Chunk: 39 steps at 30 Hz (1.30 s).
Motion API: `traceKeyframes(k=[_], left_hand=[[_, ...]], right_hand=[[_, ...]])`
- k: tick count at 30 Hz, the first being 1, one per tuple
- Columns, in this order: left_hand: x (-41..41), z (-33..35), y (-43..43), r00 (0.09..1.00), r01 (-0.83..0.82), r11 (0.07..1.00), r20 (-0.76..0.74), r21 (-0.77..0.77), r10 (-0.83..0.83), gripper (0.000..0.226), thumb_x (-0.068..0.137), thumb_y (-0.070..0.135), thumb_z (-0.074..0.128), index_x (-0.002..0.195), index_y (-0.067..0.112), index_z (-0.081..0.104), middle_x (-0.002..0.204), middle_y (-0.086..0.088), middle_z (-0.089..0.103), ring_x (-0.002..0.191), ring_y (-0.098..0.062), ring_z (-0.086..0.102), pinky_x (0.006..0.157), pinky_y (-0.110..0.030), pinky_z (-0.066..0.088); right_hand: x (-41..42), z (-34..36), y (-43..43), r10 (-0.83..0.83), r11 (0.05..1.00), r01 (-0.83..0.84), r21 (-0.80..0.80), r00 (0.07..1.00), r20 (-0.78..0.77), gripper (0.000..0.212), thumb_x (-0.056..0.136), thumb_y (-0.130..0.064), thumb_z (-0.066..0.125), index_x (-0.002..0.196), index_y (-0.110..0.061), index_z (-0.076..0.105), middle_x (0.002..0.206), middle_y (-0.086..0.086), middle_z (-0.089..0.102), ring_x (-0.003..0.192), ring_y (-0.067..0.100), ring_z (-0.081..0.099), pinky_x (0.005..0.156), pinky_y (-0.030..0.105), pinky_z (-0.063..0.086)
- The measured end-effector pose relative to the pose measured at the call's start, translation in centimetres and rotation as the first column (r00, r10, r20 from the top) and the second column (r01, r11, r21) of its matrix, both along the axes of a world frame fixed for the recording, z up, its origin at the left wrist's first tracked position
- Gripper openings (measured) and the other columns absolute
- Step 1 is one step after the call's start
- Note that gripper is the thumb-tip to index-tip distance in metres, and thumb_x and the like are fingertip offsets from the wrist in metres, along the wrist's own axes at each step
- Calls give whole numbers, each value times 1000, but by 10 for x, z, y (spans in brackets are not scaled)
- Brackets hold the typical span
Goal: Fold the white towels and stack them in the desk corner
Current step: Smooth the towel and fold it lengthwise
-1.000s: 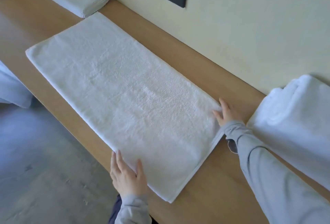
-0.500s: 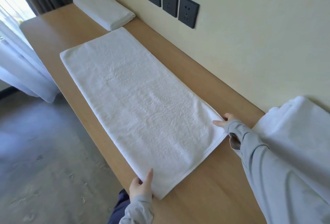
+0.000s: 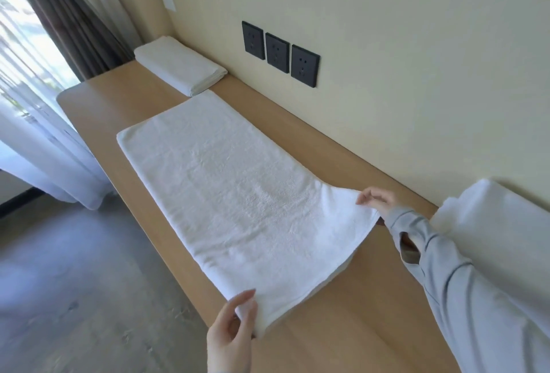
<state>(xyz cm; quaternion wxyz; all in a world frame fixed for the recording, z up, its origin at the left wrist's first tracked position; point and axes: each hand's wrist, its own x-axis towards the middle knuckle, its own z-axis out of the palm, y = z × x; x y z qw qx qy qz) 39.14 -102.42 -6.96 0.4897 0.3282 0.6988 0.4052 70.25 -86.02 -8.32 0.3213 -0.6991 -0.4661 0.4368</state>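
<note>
A long white towel (image 3: pixel 235 194) lies lengthwise on the wooden desk (image 3: pixel 342 328), folded into a narrow strip. My left hand (image 3: pixel 230 334) pinches its near front corner at the desk's edge. My right hand (image 3: pixel 376 201) pinches the near back corner, and that end is raised off the desk. A folded white towel (image 3: pixel 178 64) lies in the far desk corner by the wall. More white towels (image 3: pixel 491 238) are heaped at the right, partly behind my right sleeve.
Three black wall sockets (image 3: pixel 279 53) sit above the desk on the cream wall. Curtains (image 3: pixel 44 105) hang at the far left beside the desk's rounded end. Grey floor (image 3: pixel 74 283) runs along the desk's front edge.
Both hands went from lying flat on the towel's near end to pinching its two corners, and that end has lifted off the desk. The view has tilted up toward the wall.
</note>
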Motion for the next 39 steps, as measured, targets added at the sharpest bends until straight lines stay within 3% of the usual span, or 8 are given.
traceKeyframes(k=[5,10,13,19,25,28,35,39], left_hand=[[-22,22,23,964,135,986,219,100,-154,64,46,11,93,103,27,68,82,-9,72,66,-19,67,62,-20,54],[-62,22,66,992,123,969,3,215,-127,52,62,-14,77,89,30,72,68,-8,69,54,-17,60,54,-25,54],[-85,26,93,996,80,961,-46,266,-70,28,76,1,72,69,28,72,44,0,51,41,-14,44,41,-20,39],[-134,45,145,966,173,932,-237,318,-99,55,79,16,72,36,29,40,52,8,24,48,-7,25,47,-17,17],[-191,57,190,966,216,923,-207,319,-154,61,82,12,69,34,30,35,60,7,23,50,-6,29,49,-16,22],[-220,60,217,968,230,917,-174,325,-181,59,83,14,68,33,30,39,63,6,25,51,-5,32,51,-14,24],[-270,67,279,983,185,907,-86,378,-164,54,82,21,69,36,25,40,67,6,30,54,0,35,54,-9,29],[-293,67,317,991,134,916,-47,377,-125,56,83,20,68,35,26,41,68,5,31,52,1,36,54,-8,30]], right_hand=[[-22,40,20,-137,987,73,-146,857,-497,31,75,2,31,84,-2,60,85,11,52,73,24,52,57,28,51],[-33,57,46,-56,998,40,-40,766,-640,61,72,34,12,100,3,57,98,22,57,91,34,57,72,29,59],[-47,63,63,15,998,11,61,906,-423,46,75,33,43,97,-4,61,98,15,60,90,25,60,76,22,57],[-86,79,108,-29,979,20,201,999,43,19,79,15,62,87,-2,65,53,-6,56,38,2,44,44,13,41],[-139,105,165,9,973,-99,210,919,394,7,84,-11,65,77,-12,65,57,1,54,52,17,44,53,26,38],[-170,121,196,-18,971,-124,203,812,583,27,86,-25,64,70,-2,59,56,5,51,55,20,43,54,28,36],[-242,146,254,-101,959,-101,265,752,651,34,87,-30,62,69,-3,52,58,3,46,58,24,46,50,25,30],[-275,145,291,-174,932,-121,342,679,713,28,80,-18,71,80,10,64,93,22,51,93,37,50,78,41,42]])
